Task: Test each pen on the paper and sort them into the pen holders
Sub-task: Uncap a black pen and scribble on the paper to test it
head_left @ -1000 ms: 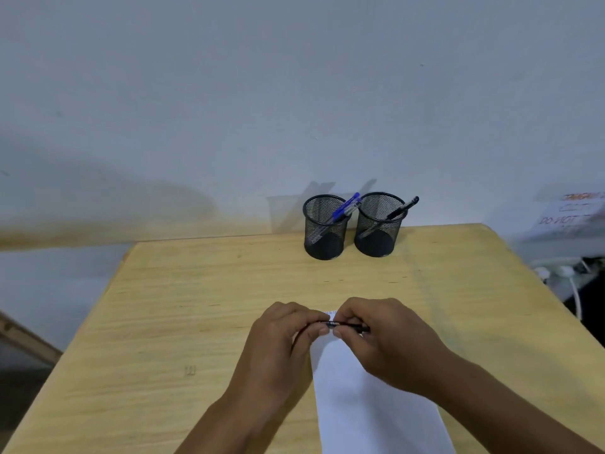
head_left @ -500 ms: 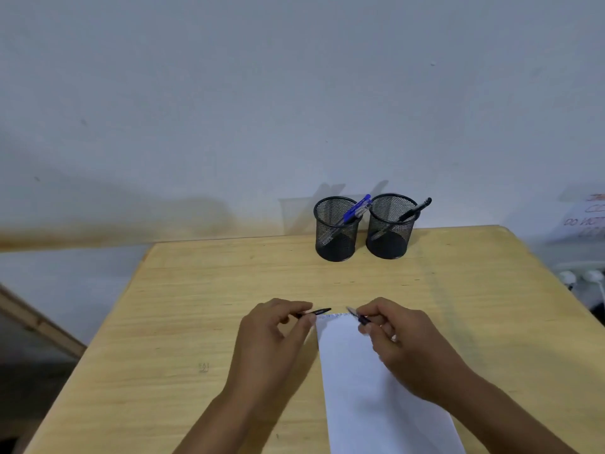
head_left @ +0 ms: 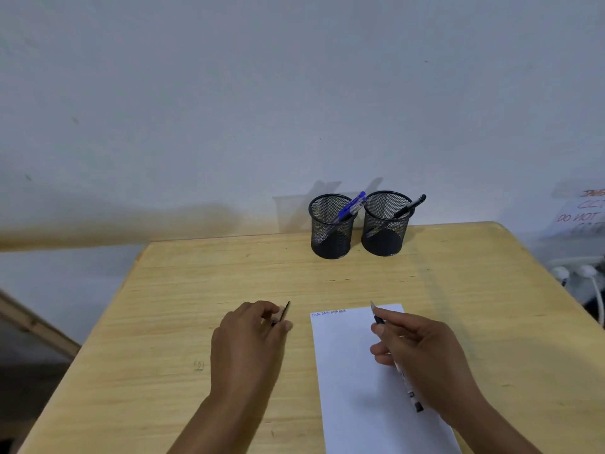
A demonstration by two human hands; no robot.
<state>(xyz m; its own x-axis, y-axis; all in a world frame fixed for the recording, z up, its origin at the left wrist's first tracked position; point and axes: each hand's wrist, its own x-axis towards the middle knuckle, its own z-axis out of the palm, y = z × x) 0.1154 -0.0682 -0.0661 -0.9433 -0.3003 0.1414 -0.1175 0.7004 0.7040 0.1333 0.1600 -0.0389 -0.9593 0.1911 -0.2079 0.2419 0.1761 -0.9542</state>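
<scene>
The right hand [head_left: 422,358] fingers pinch the light, stiff pen [head_left: 401,371] near its tip. Left hand [head_left: 252,335] fingers pinch the small, slippery cap [head_left: 284,314].

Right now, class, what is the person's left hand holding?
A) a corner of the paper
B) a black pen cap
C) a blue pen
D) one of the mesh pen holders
B: the left hand pinches a small black pen cap over the table, beside the paper, while the right hand holds the uncapped pen.
</scene>
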